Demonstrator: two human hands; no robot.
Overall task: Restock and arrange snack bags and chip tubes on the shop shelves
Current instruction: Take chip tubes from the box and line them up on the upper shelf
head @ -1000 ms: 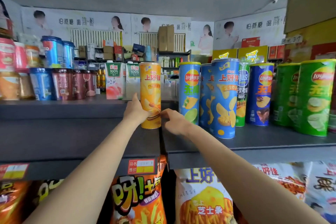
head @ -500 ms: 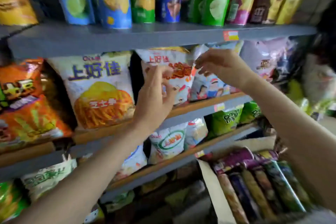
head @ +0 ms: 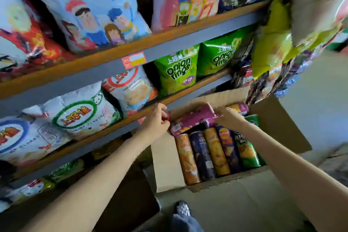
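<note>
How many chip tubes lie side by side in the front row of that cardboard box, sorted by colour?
Orange cardboard chip tube: 1
Dark navy chip tube: 1
Yellow chip tube: 1
Blue chip tube: 1
Green chip tube: 1
Total: 5

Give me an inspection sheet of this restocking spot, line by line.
Surface: grey shelves with wooden lips, slanting across the view.
Job's things: purple chip tube lying across upright-packed tubes in an open cardboard box; onion rings bags and white snack bags shelved.
Clutter: hanging snack packs at right.
Grippers: left hand at the purple tube's near end, grip blurred; right hand grips its far end.
Cables: nothing seen.
Surroundings: grey floor, a shoe below.
</note>
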